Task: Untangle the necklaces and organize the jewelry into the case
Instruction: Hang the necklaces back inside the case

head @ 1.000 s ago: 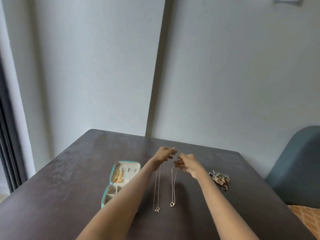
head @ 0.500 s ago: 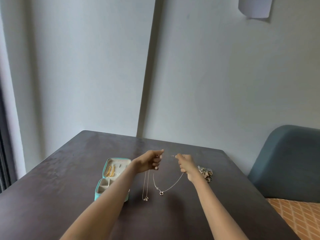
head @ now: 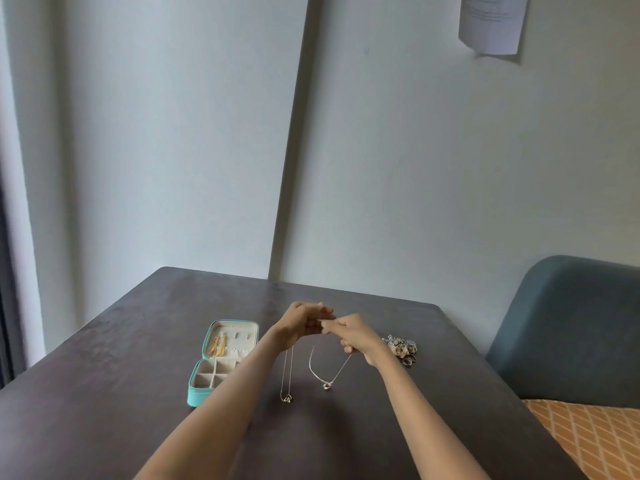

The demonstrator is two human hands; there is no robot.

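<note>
Two thin chain necklaces hang over the dark table (head: 138,393). The left necklace (head: 286,379) drops straight from my left hand (head: 301,325), its pendant resting near the table top. The right necklace (head: 327,374) hangs in a V below my right hand (head: 353,336), pendant at the bottom. Both hands meet fingertip to fingertip above the chains, pinching their upper ends. An open turquoise jewelry case (head: 197,396) lies left of my left forearm, with gold earrings (head: 217,346) in its lid.
A small heap of rings and sparkly jewelry (head: 401,348) lies on the table right of my right hand. A blue-grey chair back (head: 571,327) stands at the right. A paper sheet (head: 491,22) hangs on the wall.
My hands, held apart half a second ago, have come together so the fingertips touch. The right necklace went from hanging straight to a spread V. The view has tilted up slightly.
</note>
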